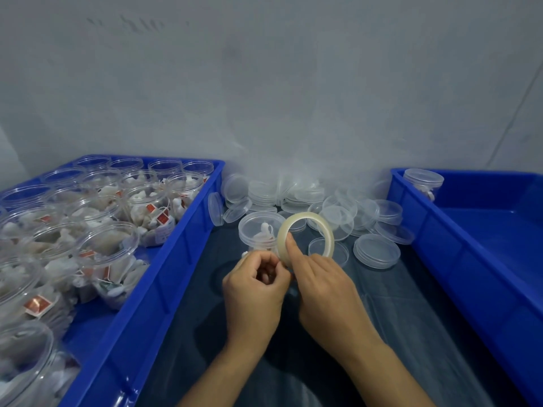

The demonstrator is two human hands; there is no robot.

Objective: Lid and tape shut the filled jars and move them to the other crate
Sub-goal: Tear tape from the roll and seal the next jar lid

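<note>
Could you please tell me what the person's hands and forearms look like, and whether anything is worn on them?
Both are bare. The left hand and the right hand carry no gloves, and no rings, watch or bracelet show. The forearms are uncovered down to the lower edge of the picture, with no sleeve or cuff in view. Fingernails look short and unpainted.

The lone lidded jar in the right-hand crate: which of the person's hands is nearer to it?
Right. The right hand, holding the tape roll, sits closer to the jar; the left hand is farther left.

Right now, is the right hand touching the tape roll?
Touching. The head view shows the right hand holding the tape roll upright, its index finger pressed against the inside of the ring.
</note>
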